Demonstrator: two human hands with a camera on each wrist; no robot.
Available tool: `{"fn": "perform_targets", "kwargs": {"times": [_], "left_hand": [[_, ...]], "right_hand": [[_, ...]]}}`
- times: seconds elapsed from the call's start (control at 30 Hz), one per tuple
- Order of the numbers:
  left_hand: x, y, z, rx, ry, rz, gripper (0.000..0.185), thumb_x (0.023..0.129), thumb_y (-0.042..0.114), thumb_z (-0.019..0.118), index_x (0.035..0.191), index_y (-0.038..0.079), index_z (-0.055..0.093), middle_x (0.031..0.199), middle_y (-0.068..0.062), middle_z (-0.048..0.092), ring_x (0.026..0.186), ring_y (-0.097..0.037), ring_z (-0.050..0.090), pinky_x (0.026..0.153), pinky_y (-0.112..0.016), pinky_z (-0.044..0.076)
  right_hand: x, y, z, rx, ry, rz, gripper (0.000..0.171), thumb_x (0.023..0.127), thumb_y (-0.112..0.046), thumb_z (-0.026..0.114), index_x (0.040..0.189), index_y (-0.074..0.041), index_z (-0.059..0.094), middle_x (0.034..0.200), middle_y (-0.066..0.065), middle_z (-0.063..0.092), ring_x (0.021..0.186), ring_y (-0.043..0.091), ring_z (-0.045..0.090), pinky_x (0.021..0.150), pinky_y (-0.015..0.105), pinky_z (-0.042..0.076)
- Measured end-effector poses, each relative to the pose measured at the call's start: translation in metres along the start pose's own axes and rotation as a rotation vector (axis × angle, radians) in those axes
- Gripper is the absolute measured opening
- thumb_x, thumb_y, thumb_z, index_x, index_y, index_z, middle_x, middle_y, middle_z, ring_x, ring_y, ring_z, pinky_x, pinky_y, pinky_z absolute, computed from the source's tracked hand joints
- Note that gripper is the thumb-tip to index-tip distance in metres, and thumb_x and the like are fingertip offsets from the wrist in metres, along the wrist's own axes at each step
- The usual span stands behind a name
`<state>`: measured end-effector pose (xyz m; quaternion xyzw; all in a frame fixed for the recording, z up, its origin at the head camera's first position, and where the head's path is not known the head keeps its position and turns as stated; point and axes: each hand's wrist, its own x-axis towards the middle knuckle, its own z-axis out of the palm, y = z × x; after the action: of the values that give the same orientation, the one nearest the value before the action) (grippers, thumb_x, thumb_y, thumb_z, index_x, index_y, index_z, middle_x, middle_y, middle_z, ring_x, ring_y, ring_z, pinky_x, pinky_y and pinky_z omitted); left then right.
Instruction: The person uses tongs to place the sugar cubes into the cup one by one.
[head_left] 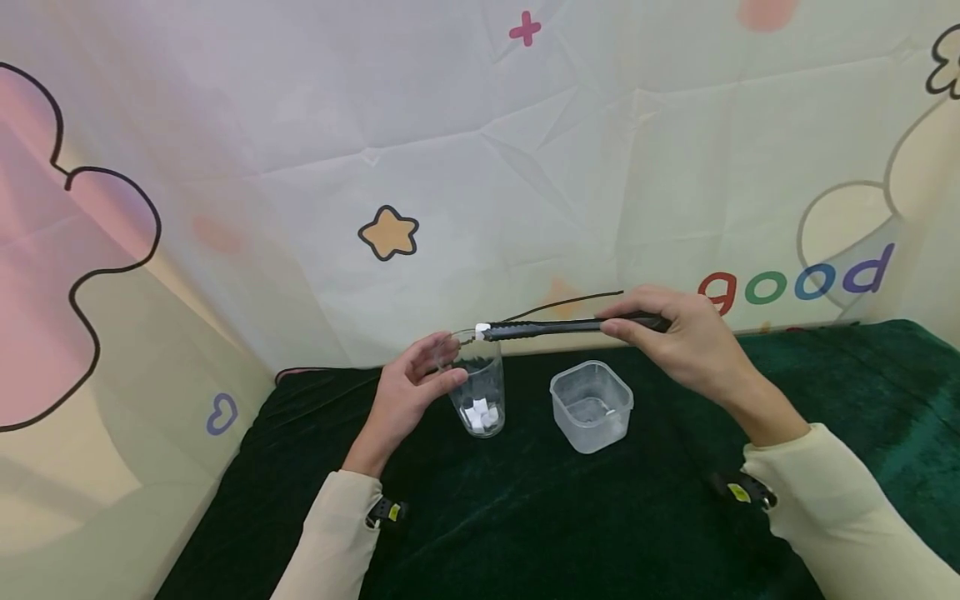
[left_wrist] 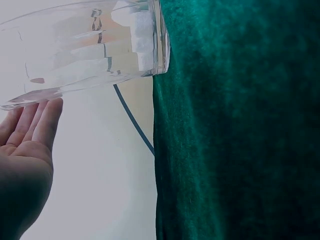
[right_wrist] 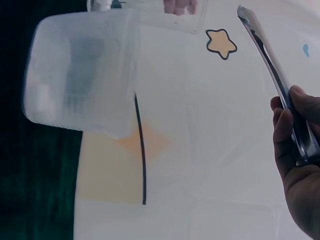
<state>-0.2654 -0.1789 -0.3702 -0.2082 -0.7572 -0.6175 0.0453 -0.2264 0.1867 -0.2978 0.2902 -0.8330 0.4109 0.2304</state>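
Cube sitting pinched in tongs over cup mouth. Right hand squeezing tongs level, keeping grip. Left hand wrapping cup, steadying it. Tub waiting beside, on cloth.

A cup stands on the cloth-covered table, with small cubes lying in its bottom. Just to its right sits a square container. Tongs hang level above both, their tip with one cube over the cup's mouth. A backdrop hangs behind.
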Motion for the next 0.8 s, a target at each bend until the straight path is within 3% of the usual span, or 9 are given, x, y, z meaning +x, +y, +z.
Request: {"fn": "perform_targets", "kwargs": {"times": [0.2, 0.4, 0.6, 0.8], "left_hand": [[0.001, 0.000, 0.001, 0.000, 0.007, -0.004, 0.059, 0.100, 0.016, 0.076, 0.154, 0.009, 0.052, 0.150, -0.007, 0.062, 0.138, -0.020, 0.058, 0.110, -0.035, 0.050], [-0.001, 0.000, 0.001, 0.006, 0.003, -0.002, 0.062, 0.100, 0.014, 0.076, 0.156, 0.006, 0.050, 0.151, -0.009, 0.060, 0.140, -0.025, 0.057, 0.111, -0.041, 0.050], [-0.001, -0.001, 0.000, 0.019, 0.003, -0.001, 0.063, 0.100, 0.014, 0.075, 0.156, 0.006, 0.049, 0.152, -0.010, 0.060, 0.140, -0.025, 0.056, 0.113, -0.045, 0.048], [-0.001, -0.001, 0.000, 0.021, 0.006, -0.001, 0.062, 0.100, 0.017, 0.076, 0.155, 0.008, 0.050, 0.151, -0.008, 0.061, 0.140, -0.023, 0.057, 0.112, -0.039, 0.049]], "right_hand": [[-0.001, 0.001, 0.010, 0.036, -0.007, 0.022, 0.020, 0.098, -0.005, 0.076, 0.118, -0.008, 0.080, 0.109, 0.003, 0.073, 0.089, 0.017, 0.064, 0.080, 0.013, 0.052], [-0.002, 0.005, 0.020, 0.020, -0.018, 0.040, 0.018, 0.098, -0.007, 0.077, 0.115, -0.008, 0.080, 0.112, 0.005, 0.075, 0.093, 0.018, 0.068, 0.085, 0.012, 0.052], [-0.005, 0.008, 0.029, -0.005, -0.025, 0.040, 0.015, 0.098, -0.008, 0.077, 0.113, -0.007, 0.081, 0.106, 0.004, 0.075, 0.090, 0.019, 0.066, 0.082, 0.017, 0.053], [-0.005, 0.009, 0.032, -0.024, -0.037, 0.065, 0.016, 0.098, -0.008, 0.078, 0.113, -0.007, 0.081, 0.107, 0.004, 0.075, 0.093, 0.020, 0.068, 0.085, 0.021, 0.055]]}}
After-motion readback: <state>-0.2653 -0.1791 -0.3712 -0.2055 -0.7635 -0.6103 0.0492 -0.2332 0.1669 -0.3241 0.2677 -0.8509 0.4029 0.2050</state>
